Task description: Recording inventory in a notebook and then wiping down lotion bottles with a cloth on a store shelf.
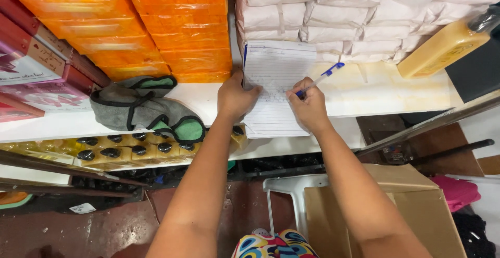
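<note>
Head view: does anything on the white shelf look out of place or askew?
The crumpled grey-and-green cloth lies among stacked goods, its end drooping over the white shelf edge. The lined paper notepad also overhangs the edge, pinned by the left hand while the right hand writes with a blue pen.

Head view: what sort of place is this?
Probably a shop stockroom: a white shelf bears stacked orange wrapped packs and white wrapped bundles, while the right hand writes with a blue pen in a lined paper notebook.
</note>
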